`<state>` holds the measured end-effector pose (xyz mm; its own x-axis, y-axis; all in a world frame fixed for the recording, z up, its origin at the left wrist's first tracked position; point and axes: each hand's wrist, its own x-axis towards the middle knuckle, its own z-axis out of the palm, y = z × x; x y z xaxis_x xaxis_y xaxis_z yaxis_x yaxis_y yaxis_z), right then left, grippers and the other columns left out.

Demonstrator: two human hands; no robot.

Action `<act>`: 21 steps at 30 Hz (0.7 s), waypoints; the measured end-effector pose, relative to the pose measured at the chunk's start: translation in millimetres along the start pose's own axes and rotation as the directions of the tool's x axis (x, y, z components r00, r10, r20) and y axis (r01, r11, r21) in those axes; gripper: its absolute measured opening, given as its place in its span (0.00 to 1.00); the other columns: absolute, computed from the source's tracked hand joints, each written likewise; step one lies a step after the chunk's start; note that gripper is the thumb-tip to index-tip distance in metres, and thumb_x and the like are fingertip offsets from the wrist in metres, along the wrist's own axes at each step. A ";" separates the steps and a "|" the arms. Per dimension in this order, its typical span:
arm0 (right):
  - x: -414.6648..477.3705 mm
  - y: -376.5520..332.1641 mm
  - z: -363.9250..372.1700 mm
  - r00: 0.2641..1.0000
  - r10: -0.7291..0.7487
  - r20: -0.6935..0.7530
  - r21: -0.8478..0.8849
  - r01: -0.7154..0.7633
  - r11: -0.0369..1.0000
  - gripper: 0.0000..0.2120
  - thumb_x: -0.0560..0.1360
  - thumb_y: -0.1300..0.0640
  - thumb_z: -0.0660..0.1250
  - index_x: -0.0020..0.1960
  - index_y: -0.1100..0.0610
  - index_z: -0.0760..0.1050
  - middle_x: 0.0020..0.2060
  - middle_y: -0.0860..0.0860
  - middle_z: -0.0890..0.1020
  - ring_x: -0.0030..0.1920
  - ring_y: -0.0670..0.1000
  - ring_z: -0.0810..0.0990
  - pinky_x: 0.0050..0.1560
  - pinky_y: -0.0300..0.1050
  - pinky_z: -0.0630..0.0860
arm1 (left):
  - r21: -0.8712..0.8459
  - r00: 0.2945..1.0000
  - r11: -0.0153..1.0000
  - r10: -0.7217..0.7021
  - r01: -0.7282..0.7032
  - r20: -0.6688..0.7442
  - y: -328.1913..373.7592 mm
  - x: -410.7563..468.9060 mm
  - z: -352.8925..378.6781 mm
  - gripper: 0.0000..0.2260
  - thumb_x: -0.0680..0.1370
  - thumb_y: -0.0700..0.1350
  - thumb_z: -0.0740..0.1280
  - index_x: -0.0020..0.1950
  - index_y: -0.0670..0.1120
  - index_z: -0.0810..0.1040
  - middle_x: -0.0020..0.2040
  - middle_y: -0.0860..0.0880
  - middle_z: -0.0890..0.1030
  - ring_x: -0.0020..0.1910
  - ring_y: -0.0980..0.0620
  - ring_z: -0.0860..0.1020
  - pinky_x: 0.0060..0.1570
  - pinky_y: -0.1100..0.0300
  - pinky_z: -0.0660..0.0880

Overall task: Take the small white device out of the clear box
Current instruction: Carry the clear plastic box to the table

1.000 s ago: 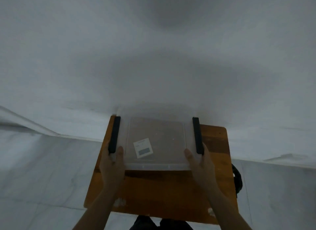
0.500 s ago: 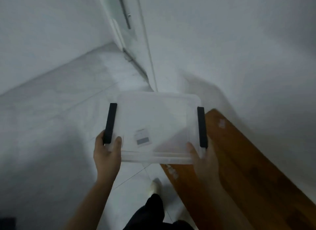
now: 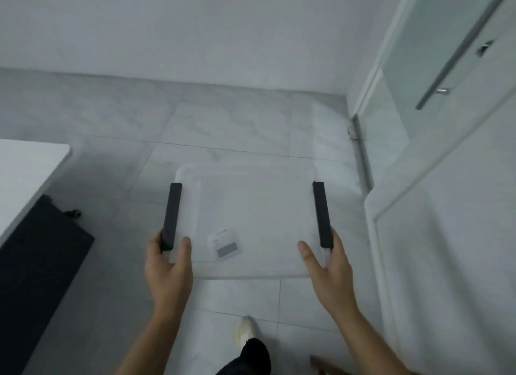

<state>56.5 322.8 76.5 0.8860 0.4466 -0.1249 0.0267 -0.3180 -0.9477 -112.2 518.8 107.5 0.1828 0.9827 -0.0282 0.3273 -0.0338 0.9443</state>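
Pale grey floor tiles (image 3: 229,129) fill the room under a clear box (image 3: 251,207) that a person carries in both hands above them. At the box's near left corner the left hand (image 3: 169,265) is closed on the rim, thumb lying on top of the lid and fingers wrapped beneath, just at the near end of the left black latch (image 3: 172,215). At the near right corner the right hand (image 3: 328,271) grips the same way, thumb pointing up across the lid, palm against the side wall, touching the near end of the right black latch (image 3: 322,214). The lid is on and both latches lie flat along the box's short sides. A small white label with a grey patch (image 3: 225,245) shows through the lid close to the left thumb; whether this is the device or only a sticker cannot be told, and nothing else can be made out inside. Beyond the box, a white wall (image 3: 195,31) meets the floor. To the box's right stands a glass door (image 3: 446,67) with a long metal bar handle. To its left sit a white tabletop (image 3: 22,173) and a dark panel (image 3: 36,268) below it. Directly below the box a light shoe (image 3: 245,332) and a dark trouser leg (image 3: 248,358) stand on the tiles
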 end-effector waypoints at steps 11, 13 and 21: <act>199.1 -95.7 154.8 0.988 -0.082 0.127 -0.059 0.090 0.994 0.36 0.72 0.40 0.70 0.76 0.49 0.64 0.65 0.40 0.74 0.65 0.41 0.71 0.59 0.30 0.64 | -0.023 0.987 1.000 -0.020 0.016 -0.163 19.9 225.7 23.5 0.18 0.78 0.42 0.69 0.68 0.43 0.73 0.57 0.48 0.78 0.56 0.50 0.76 0.55 0.61 0.69; 240.3 -102.1 183.4 0.985 -0.088 0.146 -0.060 0.098 0.993 0.36 0.71 0.40 0.70 0.76 0.49 0.64 0.66 0.41 0.74 0.66 0.42 0.71 0.61 0.33 0.64 | -0.024 0.982 0.999 -0.033 0.029 -0.183 17.9 268.4 35.6 0.18 0.78 0.42 0.69 0.67 0.43 0.74 0.57 0.47 0.79 0.56 0.49 0.76 0.56 0.59 0.71; 443.3 -154.0 325.6 0.948 -0.111 0.298 0.002 0.116 0.993 0.32 0.72 0.40 0.70 0.73 0.43 0.65 0.60 0.28 0.71 0.58 0.24 0.70 0.54 0.23 0.64 | 0.014 0.948 0.996 -0.079 0.088 -0.307 40.5 477.5 87.6 0.19 0.78 0.44 0.69 0.69 0.45 0.73 0.59 0.47 0.78 0.58 0.48 0.76 0.59 0.53 0.73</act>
<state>294.5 842.0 71.5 0.6990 0.7081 -0.1004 0.1283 -0.2623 -0.9564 69.5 970.8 103.5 -0.1370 0.9906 -0.0011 0.3552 0.0502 0.9334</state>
